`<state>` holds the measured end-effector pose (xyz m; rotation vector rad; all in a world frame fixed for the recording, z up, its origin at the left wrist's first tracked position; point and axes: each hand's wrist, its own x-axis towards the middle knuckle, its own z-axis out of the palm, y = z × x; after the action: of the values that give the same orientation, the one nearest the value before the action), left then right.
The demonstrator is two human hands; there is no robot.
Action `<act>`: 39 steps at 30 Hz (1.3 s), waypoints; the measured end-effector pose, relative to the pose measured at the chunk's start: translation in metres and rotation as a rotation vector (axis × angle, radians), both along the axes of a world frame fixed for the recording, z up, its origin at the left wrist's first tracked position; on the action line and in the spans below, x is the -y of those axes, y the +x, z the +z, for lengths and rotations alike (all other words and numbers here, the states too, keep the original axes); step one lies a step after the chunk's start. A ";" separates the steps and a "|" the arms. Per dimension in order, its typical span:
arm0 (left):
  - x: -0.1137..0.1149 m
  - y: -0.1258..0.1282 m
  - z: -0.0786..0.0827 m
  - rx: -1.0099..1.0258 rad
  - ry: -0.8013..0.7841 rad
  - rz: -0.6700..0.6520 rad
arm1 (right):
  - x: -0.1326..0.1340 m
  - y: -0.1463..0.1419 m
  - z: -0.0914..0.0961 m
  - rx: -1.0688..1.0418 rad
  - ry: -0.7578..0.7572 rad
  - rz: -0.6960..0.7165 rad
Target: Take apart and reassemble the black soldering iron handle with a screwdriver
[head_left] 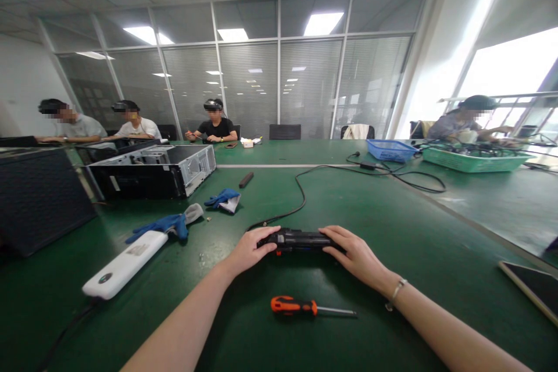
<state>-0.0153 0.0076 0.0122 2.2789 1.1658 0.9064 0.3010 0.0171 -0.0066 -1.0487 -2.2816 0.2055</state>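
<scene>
A long black device (299, 239) with a small red part lies flat on the green table (392, 226) just ahead of me. My left hand (249, 250) grips its left end, fingers curled over the top. My right hand (354, 253) holds the right end the same way; a bracelet sits on that wrist. A black cable (300, 192) runs from near the device's left end toward the far side. A screwdriver with an orange and black handle (294, 305) lies loose on the table between my forearms, its shaft pointing right.
A white power strip (124, 264) and blue gloves (168, 225) (223, 199) lie at left. An open computer case (152, 170) stands beyond them, a dark panel (39, 200) at far left. A phone (534, 285) lies at right. Blue (390, 150) and green (473, 160) baskets sit far right. Several people sit around the table.
</scene>
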 end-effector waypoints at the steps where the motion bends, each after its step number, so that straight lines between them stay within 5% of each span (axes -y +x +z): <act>1: 0.001 0.000 0.002 -0.002 -0.006 -0.006 | 0.000 0.000 -0.001 0.000 0.007 -0.002; 27: -0.001 0.000 0.001 -0.188 -0.002 0.038 | -0.003 -0.003 0.003 0.119 -0.029 -0.040; 39: 0.003 0.009 -0.002 -0.104 -0.038 0.126 | -0.001 -0.006 0.005 0.154 -0.087 -0.064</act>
<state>-0.0062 0.0046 0.0106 2.2661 1.3732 0.8121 0.2954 0.0183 -0.0013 -1.2183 -2.3894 0.2053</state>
